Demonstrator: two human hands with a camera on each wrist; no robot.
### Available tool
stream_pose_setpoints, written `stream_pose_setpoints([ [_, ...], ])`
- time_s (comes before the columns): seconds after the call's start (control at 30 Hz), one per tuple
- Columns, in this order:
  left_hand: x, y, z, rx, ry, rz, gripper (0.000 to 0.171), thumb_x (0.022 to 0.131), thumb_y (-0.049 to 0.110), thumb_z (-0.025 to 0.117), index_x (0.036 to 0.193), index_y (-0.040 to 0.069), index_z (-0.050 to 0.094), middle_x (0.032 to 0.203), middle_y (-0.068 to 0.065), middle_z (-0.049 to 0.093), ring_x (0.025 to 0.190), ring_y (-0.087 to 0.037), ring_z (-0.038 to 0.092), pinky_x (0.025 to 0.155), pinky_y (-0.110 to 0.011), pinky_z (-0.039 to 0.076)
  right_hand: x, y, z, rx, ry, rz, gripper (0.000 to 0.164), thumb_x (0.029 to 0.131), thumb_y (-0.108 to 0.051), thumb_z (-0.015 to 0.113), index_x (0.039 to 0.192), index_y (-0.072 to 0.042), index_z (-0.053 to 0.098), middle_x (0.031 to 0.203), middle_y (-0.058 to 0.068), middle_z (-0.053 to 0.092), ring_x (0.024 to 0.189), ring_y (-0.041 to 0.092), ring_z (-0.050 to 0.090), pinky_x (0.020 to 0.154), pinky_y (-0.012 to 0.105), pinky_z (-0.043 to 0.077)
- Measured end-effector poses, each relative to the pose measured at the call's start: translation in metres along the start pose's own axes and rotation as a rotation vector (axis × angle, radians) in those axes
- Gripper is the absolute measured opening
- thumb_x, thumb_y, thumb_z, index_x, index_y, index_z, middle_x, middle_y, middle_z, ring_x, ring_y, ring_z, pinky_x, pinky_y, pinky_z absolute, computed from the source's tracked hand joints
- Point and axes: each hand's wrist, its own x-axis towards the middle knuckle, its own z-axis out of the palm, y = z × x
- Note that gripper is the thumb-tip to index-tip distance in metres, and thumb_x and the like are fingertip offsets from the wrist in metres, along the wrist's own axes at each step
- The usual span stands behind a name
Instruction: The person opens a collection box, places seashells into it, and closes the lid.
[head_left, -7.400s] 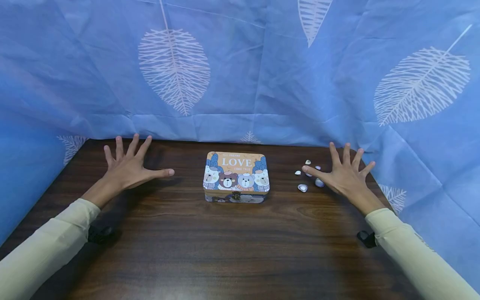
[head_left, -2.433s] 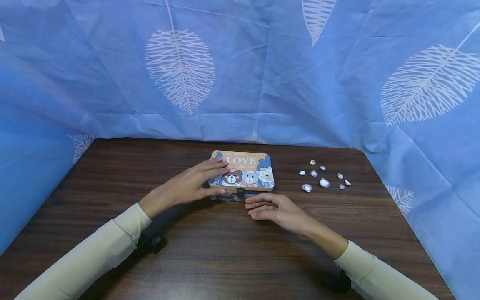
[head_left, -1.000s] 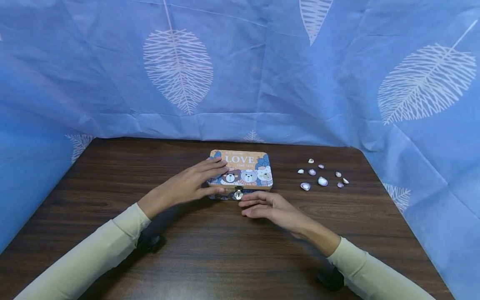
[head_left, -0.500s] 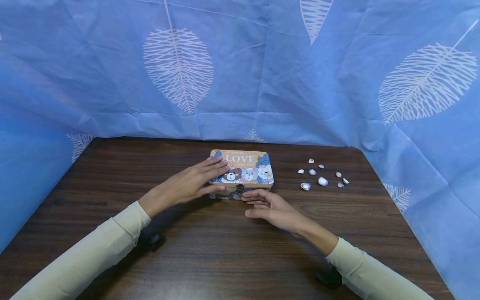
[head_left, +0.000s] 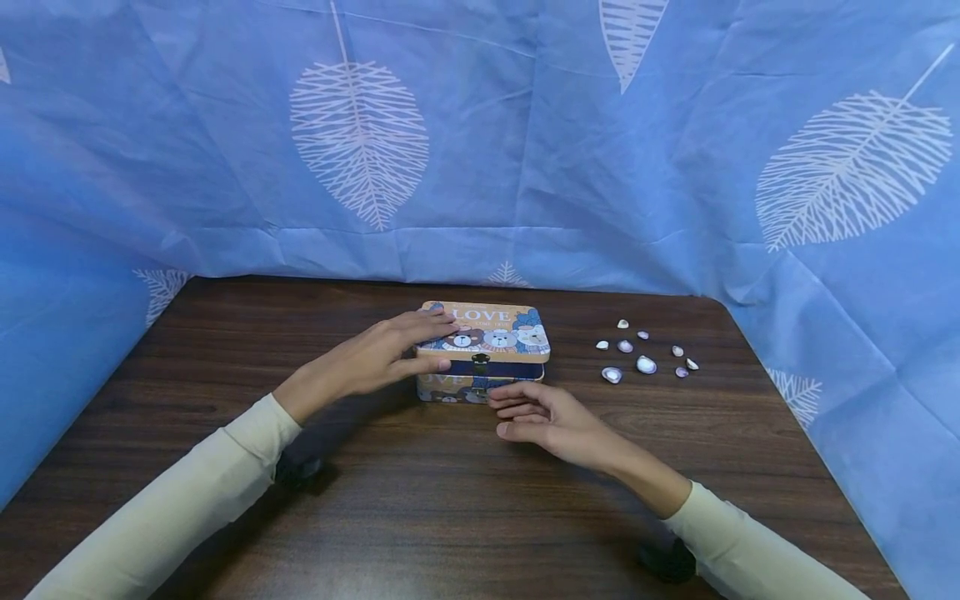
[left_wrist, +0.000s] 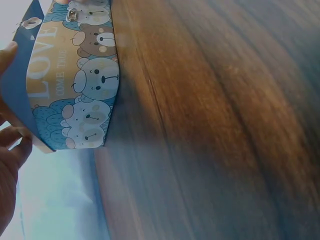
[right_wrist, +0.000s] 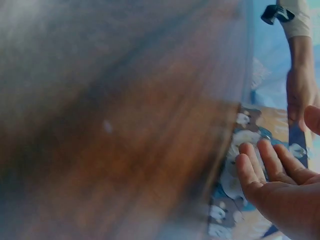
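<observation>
A rectangular tin box point(head_left: 450, 390) with bears and "LOVE" printed on it sits on the table, its hinged lid point(head_left: 501, 339) raised a little at the front. A dark blue band shows in the gap. My left hand point(head_left: 367, 357) holds the lid's left part, fingers over the top and thumb at the front edge. The tin's printed front point(left_wrist: 95, 77) fills the upper left of the left wrist view. My right hand point(head_left: 566, 425) lies low at the tin's front right, fingers loosely bent against or close to the front wall; exact contact is unclear.
Several small white and purple seashells point(head_left: 646, 364) lie scattered on the dark wooden table point(head_left: 420, 508), right of the tin. A blue cloth point(head_left: 480, 150) with white leaf prints hangs behind the table and at both sides.
Both hands came in from the sides to the tin. The front clasp was flipped while the right fingers were beside it. Within the last half second, the left hand has lifted the lid's front edge.
</observation>
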Motion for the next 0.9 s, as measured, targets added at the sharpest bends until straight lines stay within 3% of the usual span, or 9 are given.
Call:
stream_pose_setpoints([
  [0.13, 0.002, -0.001, -0.001, -0.030, 0.028, -0.005, 0.061, 0.114, 0.036, 0.069, 0.169, 0.013, 0.054, 0.178, -0.017, 0.048, 0.171, -0.041, 0.035, 0.138, -0.066, 0.031, -0.006, -0.008, -0.012, -0.004, 0.035, -0.039, 0.049, 0.113, -0.018, 0.070, 0.155, 0.005, 0.061, 0.153, 0.028, 0.066, 0.139, 0.045, 0.068, 0.109, 0.025, 0.062],
  [0.27, 0.004, -0.002, -0.003, -0.065, 0.075, 0.010, 0.058, 0.115, 0.034, 0.069, 0.167, 0.012, 0.056, 0.175, -0.017, 0.052, 0.168, -0.041, 0.042, 0.134, -0.068, 0.038, -0.012, -0.017, -0.028, -0.017, 0.113, -0.077, 0.041, 0.113, -0.016, 0.070, 0.148, 0.005, 0.066, 0.145, 0.026, 0.072, 0.132, 0.042, 0.073, 0.104, 0.025, 0.064],
  [0.47, 0.006, -0.006, -0.003, -0.131, 0.138, 0.024, 0.052, 0.114, 0.028, 0.070, 0.163, 0.012, 0.061, 0.169, -0.015, 0.060, 0.160, -0.037, 0.054, 0.124, -0.065, 0.051, -0.013, -0.023, -0.051, -0.071, 0.301, -0.102, 0.031, 0.111, -0.014, 0.073, 0.138, 0.001, 0.073, 0.139, 0.027, 0.076, 0.118, 0.011, 0.079, 0.100, 0.025, 0.065],
  [0.57, 0.007, -0.005, -0.003, -0.154, 0.168, 0.017, 0.049, 0.113, 0.026, 0.071, 0.159, 0.012, 0.065, 0.165, -0.013, 0.063, 0.157, -0.036, 0.057, 0.121, -0.064, 0.053, -0.010, -0.023, -0.060, -0.092, 0.402, -0.110, 0.029, 0.109, -0.016, 0.077, 0.134, -0.001, 0.076, 0.134, 0.023, 0.078, 0.112, 0.005, 0.078, 0.098, 0.022, 0.064],
  [0.73, 0.008, -0.006, -0.002, -0.168, 0.193, 0.018, 0.047, 0.113, 0.025, 0.071, 0.158, 0.011, 0.066, 0.165, -0.014, 0.064, 0.155, -0.036, 0.058, 0.118, -0.063, 0.056, -0.003, -0.016, -0.066, -0.086, 0.460, -0.115, 0.038, 0.107, -0.016, 0.080, 0.141, -0.002, 0.072, 0.141, 0.019, 0.074, 0.120, 0.007, 0.076, 0.101, 0.018, 0.062],
  [0.9, 0.008, -0.006, -0.002, -0.185, 0.213, 0.012, 0.046, 0.113, 0.025, 0.071, 0.157, 0.010, 0.067, 0.163, -0.014, 0.065, 0.156, -0.037, 0.058, 0.122, -0.064, 0.052, 0.006, -0.008, -0.067, -0.092, 0.447, -0.145, 0.047, 0.108, -0.011, 0.078, 0.153, -0.001, 0.065, 0.157, 0.021, 0.065, 0.143, 0.032, 0.069, 0.113, 0.019, 0.057],
])
